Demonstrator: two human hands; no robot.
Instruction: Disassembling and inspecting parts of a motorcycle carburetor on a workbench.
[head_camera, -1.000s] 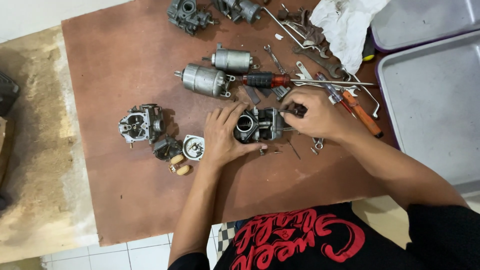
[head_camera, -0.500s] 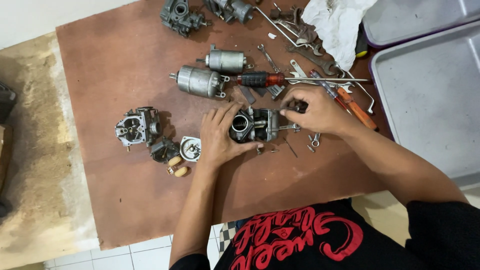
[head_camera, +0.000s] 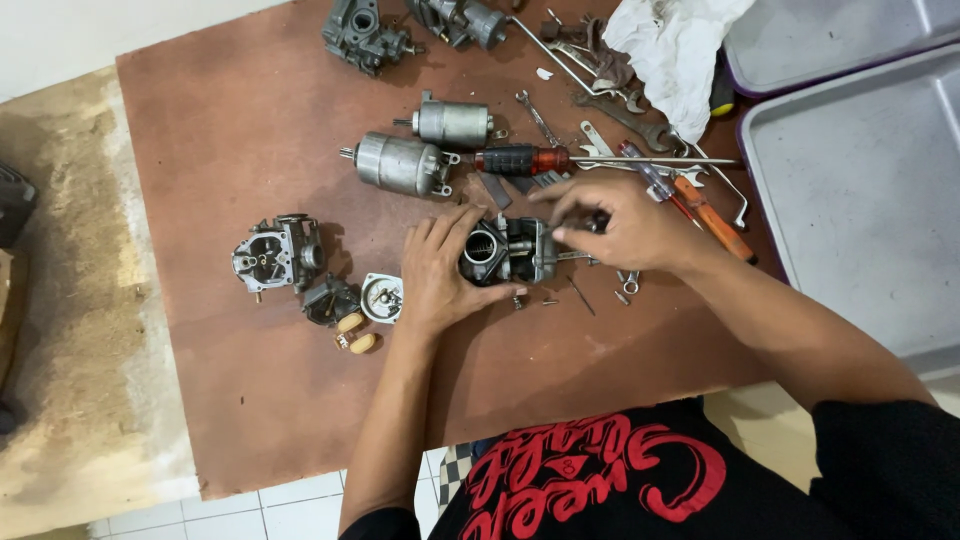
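Your brown board (head_camera: 250, 130) fills most of the view; take the carburetor (head_camera: 510, 250) near its middle as the landmark. Right of it, off the board's edge, sit two grey trays (head_camera: 860, 200). Beyond it and to the right lies a white rag (head_camera: 675, 50), with wrenches (head_camera: 610, 85) spread beside the rag.

Just beyond the carburetor lie two grey motors (head_camera: 400, 163), one behind the other, and a red-handled screwdriver (head_camera: 520, 160) pointing right. An orange-handled screwdriver (head_camera: 710, 215) lies right of it. To its left stands a second carburetor body (head_camera: 275, 252); between the two sit a round cover (head_camera: 382, 297) and two tan floats (head_camera: 355, 333).

Your left hand (head_camera: 435, 275) wraps the carburetor's left side, fingers spread over it, thumb under. Your right hand (head_camera: 625, 230) is at its right end, fingertips pressed together on a small part there; which part, you cannot tell. Loose screws (head_camera: 625, 285) lie just right of it.
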